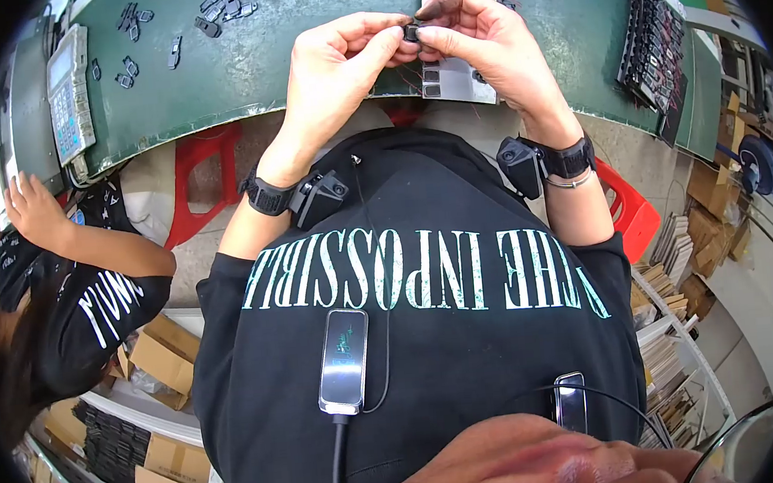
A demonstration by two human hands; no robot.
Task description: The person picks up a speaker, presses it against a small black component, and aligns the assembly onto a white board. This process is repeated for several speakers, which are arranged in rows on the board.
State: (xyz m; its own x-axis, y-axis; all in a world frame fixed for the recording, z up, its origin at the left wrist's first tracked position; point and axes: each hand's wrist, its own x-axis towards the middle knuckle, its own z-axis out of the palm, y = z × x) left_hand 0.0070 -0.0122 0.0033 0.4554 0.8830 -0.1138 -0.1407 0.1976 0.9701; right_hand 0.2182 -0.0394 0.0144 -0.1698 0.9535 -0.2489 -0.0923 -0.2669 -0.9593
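Above the green table (296,12), both of my hands meet around a small black plastic part (411,32). My left hand (336,64) pinches it between thumb and fingers from one side. From the other side my right hand (494,47) grips it the same way, its fingertips darkened with dirt. The fingers cover much of the part, so its exact kind does not show. Under my hands lies a pale sheet (465,85) with several small dark square pieces (431,82) along its left side.
Loose black parts (227,2) lie in groups at the far left, beside a device with a keypad (71,94). A tray of black parts (651,48) stands at the right. A co-worker's arm (96,242) is on the left, red stools (204,179) below the table edge.
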